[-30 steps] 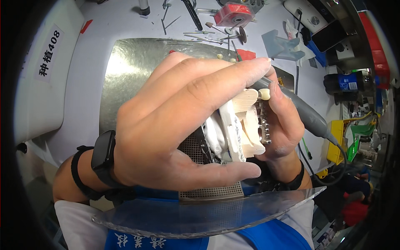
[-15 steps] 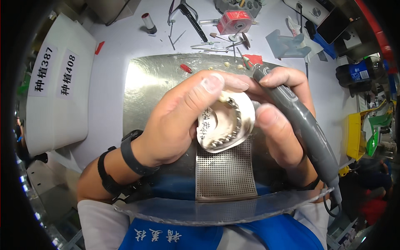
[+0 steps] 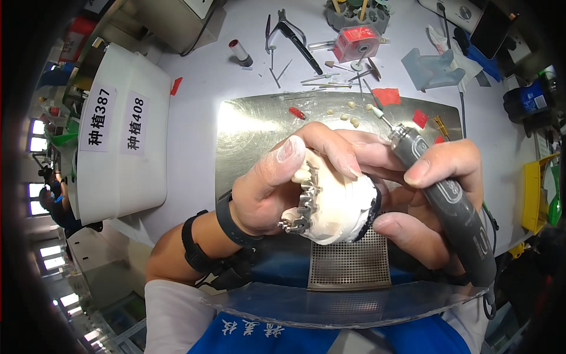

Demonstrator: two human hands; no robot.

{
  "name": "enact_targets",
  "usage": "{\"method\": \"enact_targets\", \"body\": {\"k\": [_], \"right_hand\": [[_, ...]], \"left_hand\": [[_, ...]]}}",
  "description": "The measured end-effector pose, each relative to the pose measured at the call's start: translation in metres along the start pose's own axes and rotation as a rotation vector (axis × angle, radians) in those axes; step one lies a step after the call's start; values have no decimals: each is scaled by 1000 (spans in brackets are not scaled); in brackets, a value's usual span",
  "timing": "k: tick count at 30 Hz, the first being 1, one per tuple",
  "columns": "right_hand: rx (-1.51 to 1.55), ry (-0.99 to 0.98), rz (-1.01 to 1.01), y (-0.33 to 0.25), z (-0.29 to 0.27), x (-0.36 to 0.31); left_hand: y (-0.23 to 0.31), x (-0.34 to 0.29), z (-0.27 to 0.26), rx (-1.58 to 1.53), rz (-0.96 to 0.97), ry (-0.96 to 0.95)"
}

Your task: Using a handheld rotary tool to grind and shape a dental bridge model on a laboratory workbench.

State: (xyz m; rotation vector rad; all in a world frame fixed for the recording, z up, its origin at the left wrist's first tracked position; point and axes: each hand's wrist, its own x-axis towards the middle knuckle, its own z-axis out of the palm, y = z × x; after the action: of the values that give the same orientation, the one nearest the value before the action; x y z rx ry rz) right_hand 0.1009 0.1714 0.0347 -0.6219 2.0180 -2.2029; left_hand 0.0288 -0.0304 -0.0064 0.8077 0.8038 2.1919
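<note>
A cream-white plaster dental model (image 3: 345, 203) with a dark metal framework (image 3: 306, 203) along its arch is tilted on its side above the bench. My left hand (image 3: 277, 177) grips it, thumb near a tooth-coloured crown (image 3: 302, 176) and fingers over the top. My right hand (image 3: 436, 194) is closed round a grey handpiece (image 3: 448, 200), whose thin bur (image 3: 382, 116) points away to the upper left. The right thumb and lower fingers are close beside the model's dark base; whether they touch it I cannot tell.
Under my hands lie a metal plate (image 3: 247, 127) and a perforated grille (image 3: 349, 265). Several small loose crowns (image 3: 345, 117) and red scraps (image 3: 386, 96) lie beyond. Further back are burs, pliers (image 3: 298, 38) and a red box (image 3: 356, 42). A white bin (image 3: 127, 171) stands left; a clear shield (image 3: 354, 304) is nearest me.
The model has been turned from showing its arch face to showing its side and dark base. The handpiece and both hands have shifted with it. The whole view has moved left.
</note>
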Motion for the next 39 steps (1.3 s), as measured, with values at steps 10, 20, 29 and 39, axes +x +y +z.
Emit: {"method": "enact_targets", "body": {"k": [10,20,29,39], "right_hand": [[-22,80,54,0,-1,1],[225,213,177,22,0,20],[242,326,166,30,4,24],[209,301,148,28,1,22]], "left_hand": [[5,1,3,47,-24,-40],[1,1,19,193,-178,379],[-2,1,18,163,-209,448],[-6,0,19,202,-184,459]]}}
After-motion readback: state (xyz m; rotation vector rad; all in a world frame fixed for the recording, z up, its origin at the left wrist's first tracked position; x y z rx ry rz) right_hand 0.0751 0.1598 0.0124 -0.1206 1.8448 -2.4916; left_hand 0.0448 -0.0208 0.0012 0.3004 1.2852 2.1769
